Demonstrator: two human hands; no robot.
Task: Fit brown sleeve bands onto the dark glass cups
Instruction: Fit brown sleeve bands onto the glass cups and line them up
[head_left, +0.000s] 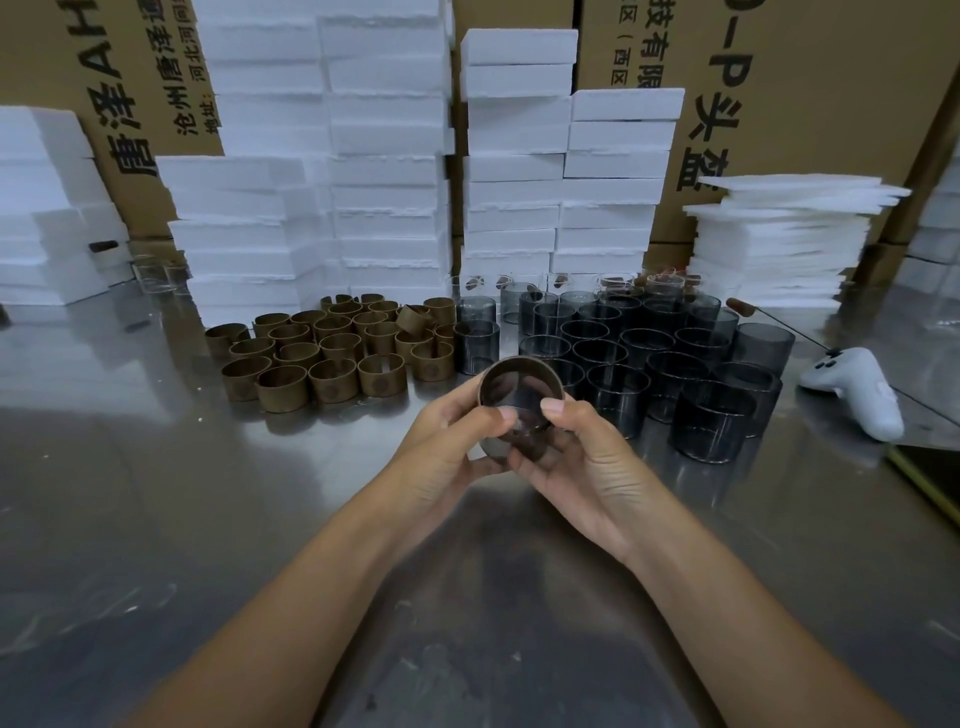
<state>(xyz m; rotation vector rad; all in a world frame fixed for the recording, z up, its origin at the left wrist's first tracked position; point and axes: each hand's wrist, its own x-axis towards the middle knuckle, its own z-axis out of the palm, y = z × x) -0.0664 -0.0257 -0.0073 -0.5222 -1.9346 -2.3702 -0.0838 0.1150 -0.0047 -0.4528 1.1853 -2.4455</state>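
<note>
A: Shiny steel bench (156, 493) out front, backed by stacks of white foam blocks (384, 156) and printed brown cardboard cartons (831, 104). Supplies sorted into two camps?

B: Looks that way. Brown split-ring sleeve bands (332, 358) standing in a cluster on the left, bare dark smoky glass cups (675, 364) packed together on the right, meeting in the middle. Probably laid out for an easy reach from either side.

A: And the action?

B: Dead centre, lifted clear of the bench: one dark glass cup (521, 387), tipped with its mouth toward the camera. Gripped by the left hand (441, 447) and the right hand (587, 457) together, fingers (566, 413) curled round the wall, both thumbs pressing on the near side.

A: Band on already?

B: Brown edge showing round the rim, so seemingly wrapped on. Hard to say how far seated, with the palms hiding the lower wall. Tilted like that, most likely, to watch the band's edge and square it up with the thumbs.

A: Anything else about?

B: White game-style controller (857, 395) lying at the right, just beside the cups. Plenty of bare cups and loose bands on the bench, so a long way to go, by the look of it.
</note>
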